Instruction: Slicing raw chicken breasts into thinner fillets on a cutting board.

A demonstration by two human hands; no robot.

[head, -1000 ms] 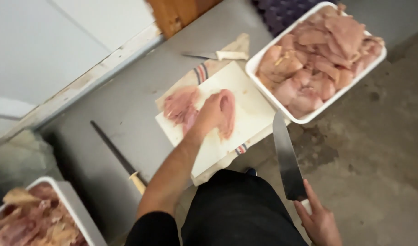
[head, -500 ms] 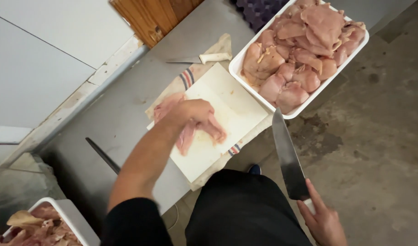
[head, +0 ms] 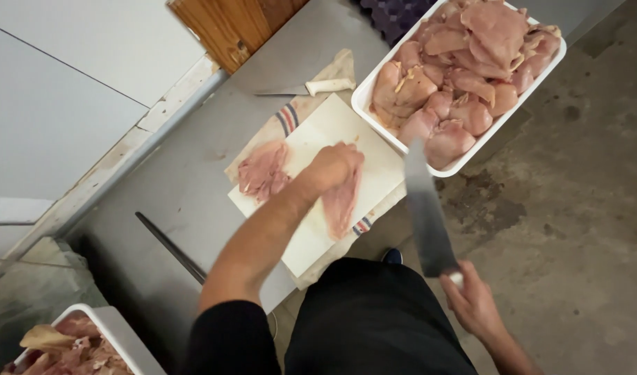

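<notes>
Left hand (head: 334, 167) lies palm-down on a raw chicken fillet (head: 343, 203), fingers curled over its upper end and pressing it to the white cutting board (head: 311, 239); most of the pale pink, glossy fillet shows below and to the right of the knuckles, stretching toward the board's near edge. Right hand (head: 475, 303) is closed round the handle of a big knife (head: 425, 215), whose broad, grey, blurred blade points away from the person, held off the counter just right of the board and clear of the fillet. A second flattened piece of meat (head: 261, 170) lies on the board's left part, apart from the hand. Under the board sits a cloth (head: 288, 118) with striped edging. Beyond it, a white rectangular tray (head: 464, 164) is heaped with smooth, rounded chicken pieces. A white-handled small knife (head: 301, 88) lies on the grey metal counter (head: 193, 194), and a long dark rod (head: 169, 246) rests near its front.
</notes>
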